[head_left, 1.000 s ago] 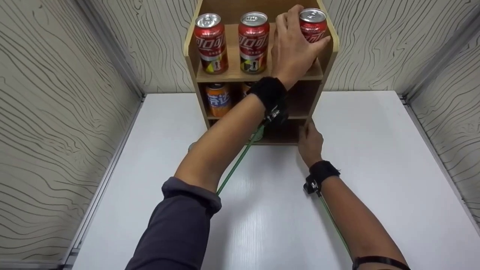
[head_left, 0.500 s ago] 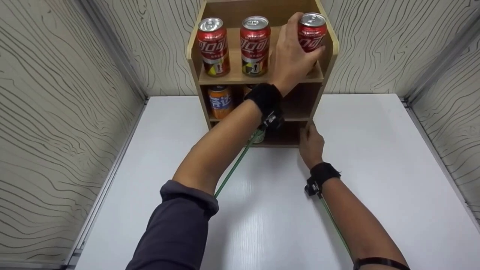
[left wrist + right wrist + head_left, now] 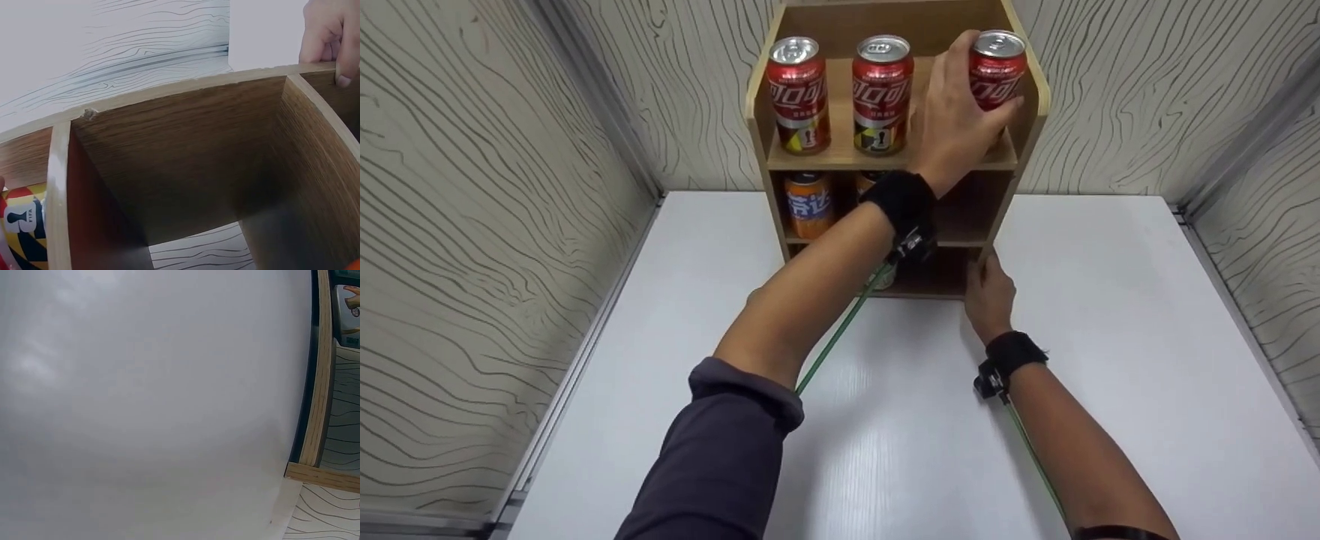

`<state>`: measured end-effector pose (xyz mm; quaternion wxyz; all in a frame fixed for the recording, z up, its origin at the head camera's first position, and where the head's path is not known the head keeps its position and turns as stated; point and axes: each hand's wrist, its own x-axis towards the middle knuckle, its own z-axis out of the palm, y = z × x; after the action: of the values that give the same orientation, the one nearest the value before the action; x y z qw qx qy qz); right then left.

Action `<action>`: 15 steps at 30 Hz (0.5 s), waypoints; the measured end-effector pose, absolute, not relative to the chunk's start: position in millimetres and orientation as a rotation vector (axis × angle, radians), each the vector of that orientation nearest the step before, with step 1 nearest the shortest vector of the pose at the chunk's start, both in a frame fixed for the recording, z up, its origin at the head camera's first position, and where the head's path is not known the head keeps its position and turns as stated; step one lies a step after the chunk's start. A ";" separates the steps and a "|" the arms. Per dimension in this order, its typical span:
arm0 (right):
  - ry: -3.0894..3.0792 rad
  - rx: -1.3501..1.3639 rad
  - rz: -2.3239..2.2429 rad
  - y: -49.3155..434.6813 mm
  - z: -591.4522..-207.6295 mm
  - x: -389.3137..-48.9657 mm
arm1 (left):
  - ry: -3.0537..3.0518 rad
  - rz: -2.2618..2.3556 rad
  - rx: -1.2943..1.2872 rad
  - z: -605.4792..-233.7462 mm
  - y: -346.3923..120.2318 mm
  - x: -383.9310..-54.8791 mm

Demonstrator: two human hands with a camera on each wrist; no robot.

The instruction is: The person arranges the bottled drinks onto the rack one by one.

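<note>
On the top shelf of a small wooden rack point(image 3: 840, 161), my left hand point(image 3: 956, 127) grips the red soda can point(image 3: 996, 82) at the right end, its fingers on the far left side and the thumb across the front. This can stands upright beside the right side panel; its lower part is hidden by the hand. In the left wrist view, its yellow and black base point(image 3: 22, 225) shows at the left edge. Low on the rack, my right hand point(image 3: 991, 296) holds the front edge of the right side panel point(image 3: 1006, 202), thumb inside the bottom compartment.
Two more red cans, one at the left point(image 3: 799, 97) and one in the middle point(image 3: 883, 97), stand on the top shelf. Orange cans point(image 3: 810, 206) sit on the middle shelf. A pale green can point(image 3: 883, 279) is partly hidden below. Patterned walls point(image 3: 1117, 97) enclose the white table point(image 3: 1110, 300).
My left hand's fingers have drawn closer together around the right-hand red can, and its thumb lies nearer. The head view has shifted slightly. My right hand stays on the side panel.
</note>
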<state>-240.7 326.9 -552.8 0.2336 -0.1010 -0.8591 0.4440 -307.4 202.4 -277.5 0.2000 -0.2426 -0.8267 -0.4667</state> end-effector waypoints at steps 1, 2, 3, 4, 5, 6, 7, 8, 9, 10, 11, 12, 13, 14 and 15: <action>-2.361 -0.277 1.222 327.1 -553.3 -240.2 | -2.313 -1.299 -0.682 -278.0 202.5 -307.2; -2.367 -0.277 1.220 327.2 -553.6 -239.7 | -2.318 -1.289 -0.681 -278.3 202.2 -307.2; -2.371 -0.275 1.225 327.2 -553.8 -239.5 | -2.323 -1.276 -0.679 -278.5 201.8 -307.2; -2.376 -0.274 1.228 327.1 -553.6 -239.3 | -2.328 -1.265 -0.675 -278.5 201.1 -307.2; -2.380 -0.274 1.230 326.9 -553.2 -239.4 | -2.334 -1.248 -0.671 -278.2 200.4 -307.2; -2.387 -0.279 1.227 326.8 -552.9 -239.4 | -2.337 -1.236 -0.671 -277.8 199.8 -307.1; -2.393 -0.279 1.224 326.6 -552.2 -239.6 | -2.338 -1.226 -0.674 -277.1 199.3 -306.9; -2.400 -0.280 1.219 326.6 -551.4 -239.9 | -2.341 -1.211 -0.676 -276.4 198.9 -306.7; -2.402 -0.284 1.216 326.5 -550.8 -240.0 | -2.339 -1.199 -0.680 -275.6 198.6 -306.4; -2.407 -0.287 1.209 326.5 -550.2 -240.0 | -2.335 -1.189 -0.685 -274.8 198.3 -306.2; -2.409 -0.290 1.204 326.6 -549.7 -240.1 | -2.329 -1.180 -0.689 -273.9 198.1 -305.9; -2.409 -0.294 1.198 326.7 -549.3 -240.0 | -2.322 -1.179 -0.696 -273.1 197.9 -305.5; -2.406 -0.296 1.199 326.8 -548.9 -239.7 | -2.315 -1.177 -0.700 -272.4 197.7 -305.1; -2.404 -0.302 1.200 327.0 -548.8 -239.4 | -2.309 -1.174 -0.704 -271.8 197.4 -304.6; -2.402 -0.307 1.200 327.1 -548.9 -239.0 | -2.301 -1.175 -0.708 -271.4 197.0 -304.1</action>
<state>-239.0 327.1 -548.9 0.2181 -0.1107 -0.8674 0.4333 -304.1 197.0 -271.4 0.2292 -0.2571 -0.8360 -0.4271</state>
